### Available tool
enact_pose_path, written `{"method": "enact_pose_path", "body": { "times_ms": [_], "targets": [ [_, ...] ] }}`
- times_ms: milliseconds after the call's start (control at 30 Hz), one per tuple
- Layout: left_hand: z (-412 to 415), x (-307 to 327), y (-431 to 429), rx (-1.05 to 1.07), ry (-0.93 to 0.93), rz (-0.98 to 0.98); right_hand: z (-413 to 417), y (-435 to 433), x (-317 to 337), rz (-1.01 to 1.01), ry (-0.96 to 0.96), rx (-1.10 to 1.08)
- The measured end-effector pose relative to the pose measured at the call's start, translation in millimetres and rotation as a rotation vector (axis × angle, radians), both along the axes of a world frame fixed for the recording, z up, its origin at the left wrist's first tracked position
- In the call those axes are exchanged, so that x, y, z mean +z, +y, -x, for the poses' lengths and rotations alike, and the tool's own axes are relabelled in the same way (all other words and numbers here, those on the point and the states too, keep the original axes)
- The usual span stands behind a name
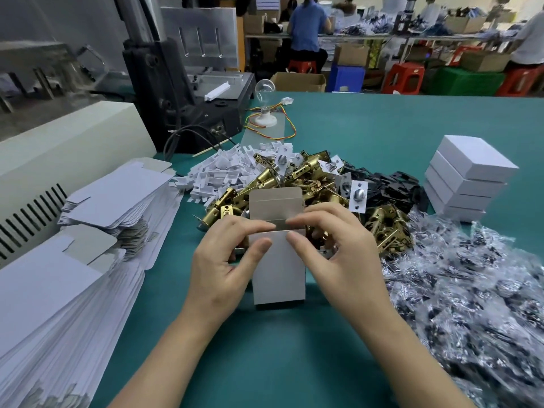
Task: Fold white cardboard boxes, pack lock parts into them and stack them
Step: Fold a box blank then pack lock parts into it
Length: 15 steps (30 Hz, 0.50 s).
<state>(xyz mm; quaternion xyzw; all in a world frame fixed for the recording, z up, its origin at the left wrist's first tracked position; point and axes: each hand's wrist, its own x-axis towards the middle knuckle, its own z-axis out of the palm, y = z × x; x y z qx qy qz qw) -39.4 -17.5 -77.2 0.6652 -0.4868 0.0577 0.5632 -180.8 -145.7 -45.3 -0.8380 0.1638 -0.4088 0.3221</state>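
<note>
Your left hand [219, 265] and right hand [338, 248] pinch the upright box [278, 272] at its open top, thumbs on the near face, flap raised behind; it stands on the green table [368, 131] before the brass latches [309, 178]; finished boxes [468, 175] stacked far right; flat blanks [88, 231] left.

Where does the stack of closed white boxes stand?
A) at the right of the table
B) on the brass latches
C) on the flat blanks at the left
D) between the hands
A: the stack stands on the table at the right, beyond the bagged parts; the left hand and right hand hold another, open box.
</note>
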Motion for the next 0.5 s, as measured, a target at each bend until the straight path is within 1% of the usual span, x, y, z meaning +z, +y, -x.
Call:
{"method": "enact_pose_path", "body": {
  "times_ms": [100, 233, 300, 400, 467, 500],
  "targets": [
    [1, 2, -1, 0.001, 0.012, 0.001, -1, 2, -1, 0.023, 0.013, 0.025],
    [4, 4, -1, 0.012, 0.025, 0.020, 1, 4, -2, 0.034, -0.025, -0.018],
    [5, 6, 0, 0.024, 0.020, 0.038, 2, 4, -1, -0.025, -0.023, -0.008],
    [9, 9, 1, 0.068, -0.080, 0.075, 3, 6, 2, -0.178, -0.020, 0.069],
    [10, 9, 1, 0.094, -0.127, 0.102, 3, 7, 3, -0.234, -0.026, 0.102],
    [11, 7, 1, 0.103, -0.116, 0.115, 3, 7, 3, -0.248, -0.031, 0.110]
  ]
}}
